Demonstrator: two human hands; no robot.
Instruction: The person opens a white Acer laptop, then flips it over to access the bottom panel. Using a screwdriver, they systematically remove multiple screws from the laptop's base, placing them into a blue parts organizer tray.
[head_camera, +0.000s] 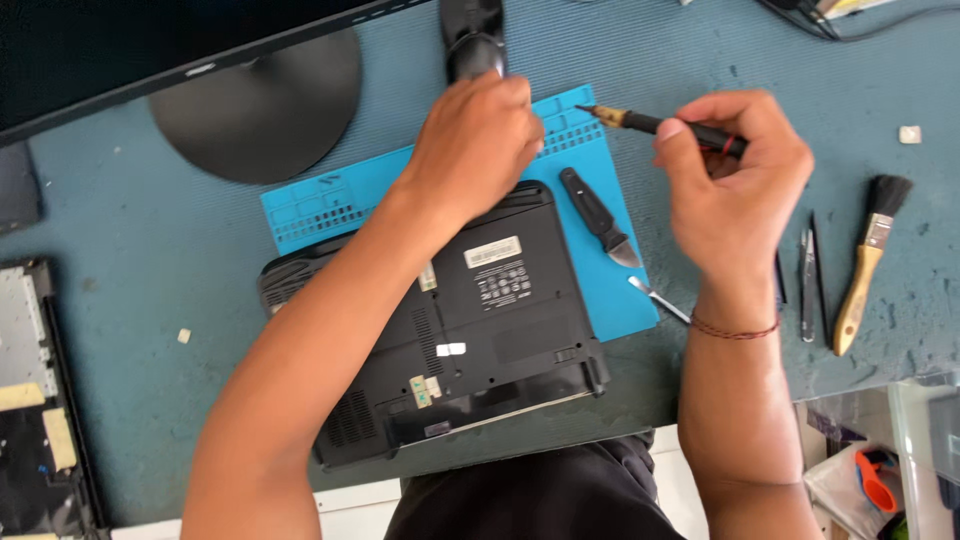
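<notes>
My left hand (475, 140) presses flat-fingered on the overturned black laptop (440, 320), lying on the blue mat (600, 260). My right hand (735, 175) pinches a screwdriver (655, 124) above it; I'd seat the tip squarely.

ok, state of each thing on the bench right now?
laptop: shut, underside up, partly on the blue mat
left hand: resting palm-down at the laptop's far edge; whether it grips anything is hidden
right hand: holding a black screwdriver, tip raised off the mat
black pry tool: lying on the mat
brush: lying flat on the table
tweezers: lying beside the brush
</notes>
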